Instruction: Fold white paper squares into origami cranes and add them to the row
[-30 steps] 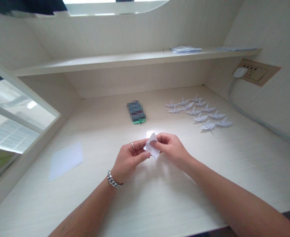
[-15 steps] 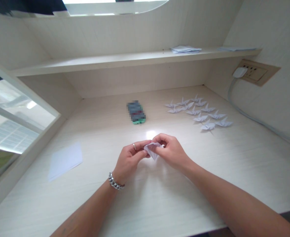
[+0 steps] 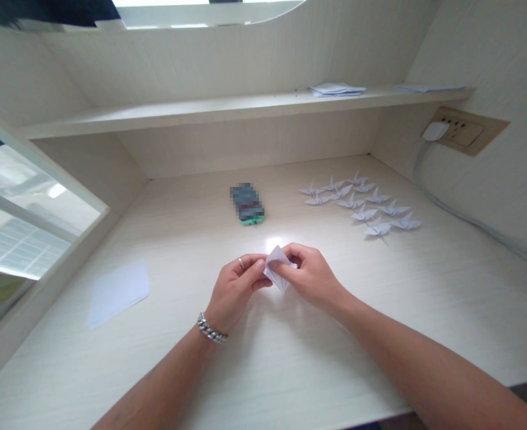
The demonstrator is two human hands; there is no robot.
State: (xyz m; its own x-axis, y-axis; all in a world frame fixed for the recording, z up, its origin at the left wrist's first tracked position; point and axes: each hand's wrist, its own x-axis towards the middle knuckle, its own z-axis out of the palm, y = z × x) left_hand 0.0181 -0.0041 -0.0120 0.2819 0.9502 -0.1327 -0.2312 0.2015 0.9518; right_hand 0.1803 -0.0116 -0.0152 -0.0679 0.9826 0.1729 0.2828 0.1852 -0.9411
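Observation:
Both my hands meet just above the middle of the pale desk (image 3: 290, 358), pinching a small, partly folded piece of white paper (image 3: 276, 267). My left hand (image 3: 236, 288), with a ring and a chain bracelet at the wrist, grips the paper's left side with thumb and fingers closed. My right hand (image 3: 311, 274) holds the right side, its fingers curled around the folds. The paper's pointed flap sticks up between the fingertips.
Several finished white paper cranes (image 3: 364, 204) lie in rows at the back right. A phone (image 3: 247, 203) lies behind my hands. Flat white paper sheets (image 3: 118, 291) rest at the left. A shelf (image 3: 227, 110) carries more paper (image 3: 336, 89). A wall socket with plug (image 3: 438, 131) and cable is at right.
The folded paper was flattened down between my fingers half a second ago; now its pointed flap stands up again. My hands stayed in nearly the same spot.

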